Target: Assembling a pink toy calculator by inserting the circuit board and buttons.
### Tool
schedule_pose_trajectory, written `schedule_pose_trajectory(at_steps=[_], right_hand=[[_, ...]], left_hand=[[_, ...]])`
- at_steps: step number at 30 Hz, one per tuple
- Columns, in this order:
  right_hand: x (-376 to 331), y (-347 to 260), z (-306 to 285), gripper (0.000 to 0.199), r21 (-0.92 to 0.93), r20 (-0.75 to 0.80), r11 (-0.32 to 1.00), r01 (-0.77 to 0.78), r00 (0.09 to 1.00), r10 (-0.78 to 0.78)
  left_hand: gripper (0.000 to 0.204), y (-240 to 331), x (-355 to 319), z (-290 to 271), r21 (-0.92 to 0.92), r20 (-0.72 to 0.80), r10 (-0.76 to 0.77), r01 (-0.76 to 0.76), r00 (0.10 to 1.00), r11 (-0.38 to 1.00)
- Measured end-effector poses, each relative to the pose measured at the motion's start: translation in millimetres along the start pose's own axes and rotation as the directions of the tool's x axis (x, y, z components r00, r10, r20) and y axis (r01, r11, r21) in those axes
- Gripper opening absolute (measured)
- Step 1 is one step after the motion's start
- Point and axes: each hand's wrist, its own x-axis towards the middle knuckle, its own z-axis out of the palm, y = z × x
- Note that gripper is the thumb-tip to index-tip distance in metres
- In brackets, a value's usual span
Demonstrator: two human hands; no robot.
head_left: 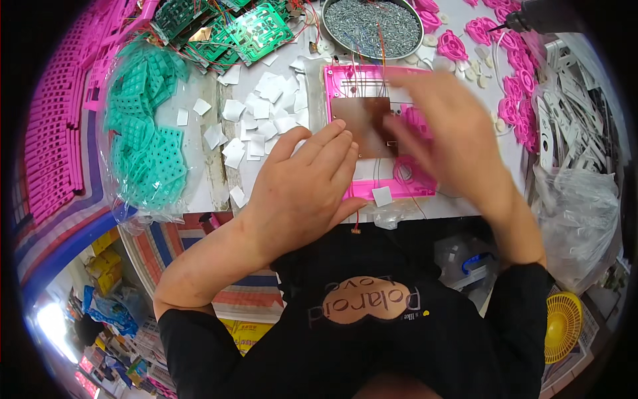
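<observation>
Seemingly for steadiness, the left hand (302,183) rests straight, ungripping fingers on the brown board (359,120) inside the pink casing (415,188). Whether the blurred right hand (462,136) opposite grips it, I cannot tell.

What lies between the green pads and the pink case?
In the head view, scattered white squares lie between them, and lower down the left hand.

a white table (198,174) has a worn strip (216,169) across it, and red, white and blue striped cloth (249,297) shows below its near edge. bright white light (53,327) glares at lower left; at lower right, a yellow basket (562,328) sits on printed paper (579,368).
</observation>
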Motion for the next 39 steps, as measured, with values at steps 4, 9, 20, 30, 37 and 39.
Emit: schedule_pose_trajectory(at_steps=[4, 9, 20, 30, 37, 39], right_hand=[[-32, -31, 12, 0.061, -0.084, 0.264, 0.996, 0.024, 0.965, -0.001], [-18, -36, 3, 0.062, -0.189, 0.367, 0.977, 0.097, 0.930, -0.021], [-14, -43, 8, 0.062, -0.183, 0.356, 0.976, 0.114, 0.933, -0.042], [-20, -41, 8, 0.061, -0.255, 0.410, 0.956, 0.146, 0.912, -0.030], [-20, -43, 9, 0.060, -0.264, 0.416, 0.954, 0.143, 0.909, -0.022], [-20, -44, 11, 0.060, -0.252, 0.405, 0.958, 0.136, 0.914, -0.023]], left_hand=[[0.061, -8, 5, -4, -0.068, 0.006, 0.022, -0.021, 1.000, 0.997], [0.063, -5, 9, -12, 0.001, 0.105, 0.025, -0.025, 0.994, 1.000], [0.017, -130, 159, -26, 0.072, -0.110, -0.023, 0.031, 0.994, 0.997], [0.027, -130, 201, 11, 0.376, 0.053, -0.061, 0.036, 0.997, 0.926], [0.024, -135, 193, 11, 0.304, -0.137, 0.037, 0.007, 0.990, 0.953], [0.021, -137, 189, 8, 0.281, -0.120, -0.015, 0.049, 0.993, 0.958]])
